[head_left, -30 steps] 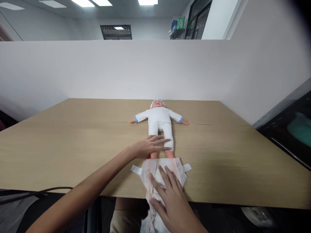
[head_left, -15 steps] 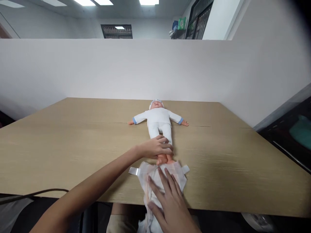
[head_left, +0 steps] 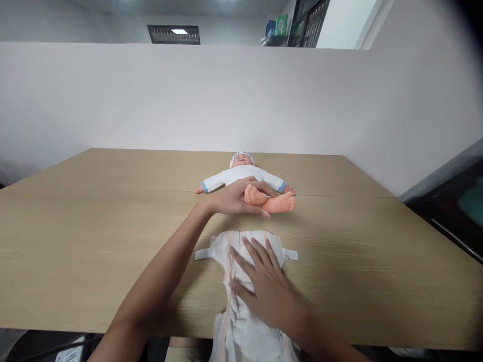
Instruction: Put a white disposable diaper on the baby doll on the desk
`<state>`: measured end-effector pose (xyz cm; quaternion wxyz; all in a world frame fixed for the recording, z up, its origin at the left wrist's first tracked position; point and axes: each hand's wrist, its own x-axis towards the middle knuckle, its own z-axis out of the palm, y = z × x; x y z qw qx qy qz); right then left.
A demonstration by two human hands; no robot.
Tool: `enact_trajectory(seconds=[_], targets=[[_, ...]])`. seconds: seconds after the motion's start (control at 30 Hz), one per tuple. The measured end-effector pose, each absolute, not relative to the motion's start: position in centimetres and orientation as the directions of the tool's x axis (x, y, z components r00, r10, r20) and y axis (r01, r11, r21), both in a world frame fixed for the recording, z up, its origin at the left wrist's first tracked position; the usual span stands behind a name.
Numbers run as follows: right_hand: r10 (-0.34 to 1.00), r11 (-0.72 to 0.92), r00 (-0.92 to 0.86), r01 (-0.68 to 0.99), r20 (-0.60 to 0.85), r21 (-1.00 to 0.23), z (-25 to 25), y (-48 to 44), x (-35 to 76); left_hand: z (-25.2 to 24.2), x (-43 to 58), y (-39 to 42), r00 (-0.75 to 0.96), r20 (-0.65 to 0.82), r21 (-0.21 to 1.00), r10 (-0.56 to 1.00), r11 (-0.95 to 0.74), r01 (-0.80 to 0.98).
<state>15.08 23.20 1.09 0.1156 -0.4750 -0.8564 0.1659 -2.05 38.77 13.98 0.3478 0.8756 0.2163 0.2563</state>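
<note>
Left arm point(head_left: 162, 271) is slanting in from the lower left, forearm rising over the desk. Left hand point(head_left: 234, 196) is closing its grip around the doll's lower legs, upper fingers passing behind the feet point(head_left: 279, 203), one digit extending beneath them. The feet are lying crosswise, toes pointing right. Right hand point(head_left: 264, 281) is lying with its palm down on the diaper point(head_left: 239, 314); that grip is staying open, fingers spreading, clasping nothing. The doll point(head_left: 241, 173) is resting on its back near the far side of the desk, arms stretching out sideways, a white hat covering its head. The diaper is spreading open nearer the camera, side tabs point(head_left: 204, 254) sticking out, its lower end running past the near edge. The wood-toned desk point(head_left: 113, 241) is showing a thin seam across its width. Behind, a pale partition point(head_left: 188, 95) is rising; above it, a barred window point(head_left: 174, 34) and a green package point(head_left: 281, 25) are showing.
</note>
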Motion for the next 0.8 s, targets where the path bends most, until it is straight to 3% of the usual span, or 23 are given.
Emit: enact_trajectory(seconds=[0.4,0.63,0.8], targets=[[0.837,0.544,-0.532,0.778,0.129,-0.315,-0.6,32.5,13.3,15.0,-2.3,40.2,0.735,0.431,0.709,0.524,-0.701,0.084],[0.824,0.566,-0.534,0.782,0.190,-0.260,-1.2,36.7,12.7,15.3,-3.6,40.8,0.691,0.438,0.766,0.575,-0.641,0.049],[0.798,0.601,-0.554,0.759,0.236,-0.251,-1.2,38.7,12.9,15.2,-4.1,41.6,0.686,0.503,0.718,0.526,-0.696,0.007]])
